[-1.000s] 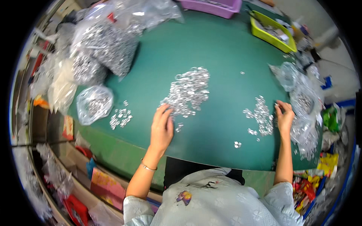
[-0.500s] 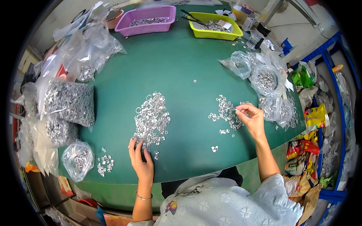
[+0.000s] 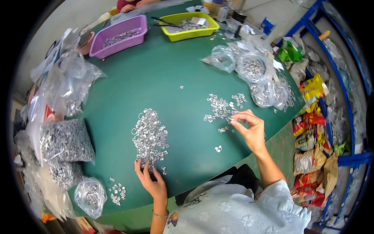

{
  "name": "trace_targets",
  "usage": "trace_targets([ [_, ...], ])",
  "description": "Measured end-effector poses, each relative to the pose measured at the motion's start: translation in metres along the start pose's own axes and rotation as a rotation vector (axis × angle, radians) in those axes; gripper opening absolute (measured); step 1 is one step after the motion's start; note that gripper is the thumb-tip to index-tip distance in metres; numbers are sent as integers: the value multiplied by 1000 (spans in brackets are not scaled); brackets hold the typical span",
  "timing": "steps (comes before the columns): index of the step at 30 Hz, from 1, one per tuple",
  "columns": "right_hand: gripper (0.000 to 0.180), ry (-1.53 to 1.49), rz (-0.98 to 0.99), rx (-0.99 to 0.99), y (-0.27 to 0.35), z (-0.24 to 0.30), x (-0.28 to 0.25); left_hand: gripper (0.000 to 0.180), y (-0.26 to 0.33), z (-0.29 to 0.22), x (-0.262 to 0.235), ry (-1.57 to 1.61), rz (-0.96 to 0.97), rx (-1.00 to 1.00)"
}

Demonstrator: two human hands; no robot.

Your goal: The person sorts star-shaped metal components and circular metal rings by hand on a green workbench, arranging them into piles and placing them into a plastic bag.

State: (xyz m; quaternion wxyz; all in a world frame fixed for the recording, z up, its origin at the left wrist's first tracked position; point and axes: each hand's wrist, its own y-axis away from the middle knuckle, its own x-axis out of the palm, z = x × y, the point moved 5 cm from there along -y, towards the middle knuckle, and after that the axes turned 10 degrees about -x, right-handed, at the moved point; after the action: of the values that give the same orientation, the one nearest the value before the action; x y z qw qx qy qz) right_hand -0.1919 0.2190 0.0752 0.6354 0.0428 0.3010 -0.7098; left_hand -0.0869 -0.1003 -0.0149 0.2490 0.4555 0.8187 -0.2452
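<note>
A long heap of small silvery metal pieces (image 3: 150, 132), some ring-shaped, lies on the green table left of centre. My left hand (image 3: 154, 185) rests at its near end, fingers spread and fingertips among the lowest pieces. To the right lies a looser, smaller pile of similar pieces (image 3: 219, 106). My right hand (image 3: 251, 130) is at that pile's near right edge, thumb and forefinger pinched on a small silvery metal piece (image 3: 232, 119); its exact shape is too small to tell. A tiny cluster of pieces (image 3: 218, 149) lies nearer me.
Bulging clear bags of metal parts (image 3: 66, 140) line the left side; open bags of rings (image 3: 253, 68) stand at the right. At the back are a purple basin (image 3: 134, 38) and a yellow-green basin (image 3: 187, 36) of parts. Another person's hand (image 3: 127, 8) shows at the far edge.
The whole view has turned and shifted. My right hand has moved slightly against the right-hand pile, uncovering a few pieces. My left hand stays at the heap's near end. Another person's hands now show.
</note>
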Motion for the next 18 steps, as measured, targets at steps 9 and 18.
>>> trace_targets([
  [9,9,-120,318,218,16,-30,24,29,1,6,-8,65,-47,14],
  [18,14,-543,371,257,-66,-8,72,27,-1,8,-7,-15,-114,-45],
])
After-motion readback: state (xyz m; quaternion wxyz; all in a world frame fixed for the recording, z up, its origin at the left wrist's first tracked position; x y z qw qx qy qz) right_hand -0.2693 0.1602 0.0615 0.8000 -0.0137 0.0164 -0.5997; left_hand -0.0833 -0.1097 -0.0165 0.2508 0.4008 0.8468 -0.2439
